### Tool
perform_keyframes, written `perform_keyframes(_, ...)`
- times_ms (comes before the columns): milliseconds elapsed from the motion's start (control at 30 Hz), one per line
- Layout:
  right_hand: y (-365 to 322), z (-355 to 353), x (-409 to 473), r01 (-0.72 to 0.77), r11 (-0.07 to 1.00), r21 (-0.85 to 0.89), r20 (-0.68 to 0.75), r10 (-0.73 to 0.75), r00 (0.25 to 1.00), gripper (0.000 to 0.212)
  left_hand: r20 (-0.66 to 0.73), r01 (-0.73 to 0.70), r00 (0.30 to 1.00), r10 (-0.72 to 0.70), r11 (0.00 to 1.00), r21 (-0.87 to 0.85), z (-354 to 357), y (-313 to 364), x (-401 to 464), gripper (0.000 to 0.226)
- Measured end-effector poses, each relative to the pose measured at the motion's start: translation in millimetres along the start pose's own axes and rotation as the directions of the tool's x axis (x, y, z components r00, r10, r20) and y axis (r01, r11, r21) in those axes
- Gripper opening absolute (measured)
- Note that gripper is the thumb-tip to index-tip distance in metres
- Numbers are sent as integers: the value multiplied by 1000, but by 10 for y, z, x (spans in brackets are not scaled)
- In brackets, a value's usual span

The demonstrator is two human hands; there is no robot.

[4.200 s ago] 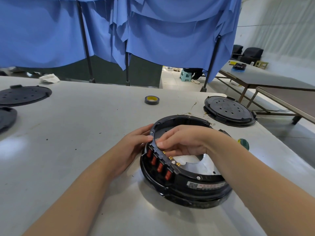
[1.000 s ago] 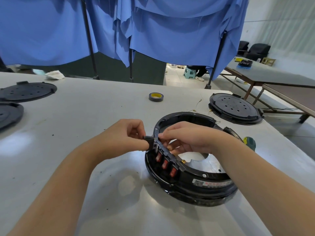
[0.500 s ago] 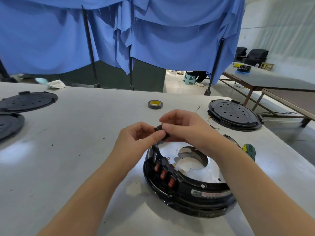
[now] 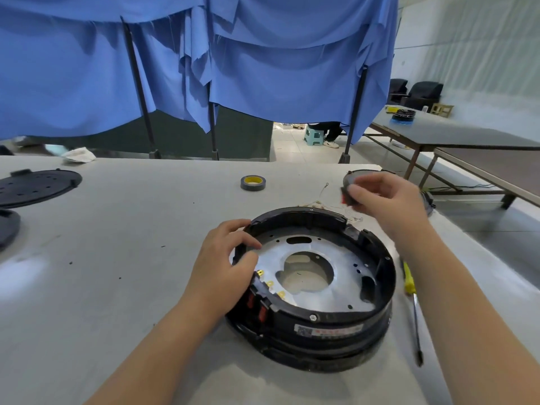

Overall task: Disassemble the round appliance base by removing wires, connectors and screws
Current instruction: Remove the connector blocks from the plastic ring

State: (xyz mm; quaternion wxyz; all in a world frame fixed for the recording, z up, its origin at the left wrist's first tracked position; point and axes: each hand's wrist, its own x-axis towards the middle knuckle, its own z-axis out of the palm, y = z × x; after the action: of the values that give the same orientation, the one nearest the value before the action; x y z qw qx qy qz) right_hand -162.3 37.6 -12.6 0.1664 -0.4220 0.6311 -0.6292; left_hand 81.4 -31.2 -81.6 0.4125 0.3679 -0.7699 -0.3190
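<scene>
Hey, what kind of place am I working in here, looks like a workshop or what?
Probably a small workshop or disassembly area: a long grey worktable holds the round appliance base, spare black round covers, a tape roll and a yellow-handled screwdriver, with blue cloth partitions behind.

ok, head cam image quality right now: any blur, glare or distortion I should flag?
Head view: motion blur on the right hand and the small black-and-red part it pinches; left hand and round base sharp. Soft glare patch on the table at left. Wide-angle bending shows in the table edge and curtain poles. Otherwise even lighting, soft shadows.
</scene>
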Motion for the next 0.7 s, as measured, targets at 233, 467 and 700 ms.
perform_keyframes(233,601,-279,83,-175,981,-81,-255,150,955,17,-115,37,992,-42,998,-42,-101,-94,43,19)
perform_keyframes(467,757,-113,88,-203,896,-394,-141,160,977,10,-148,42,988,-49,998,-50,-80,-133,60,21)
perform_keyframes(700,789,-99,75,-176,765,-620,-136,116,984,10,-149,39,988,-51,996,-79,-75,-165,71,22)
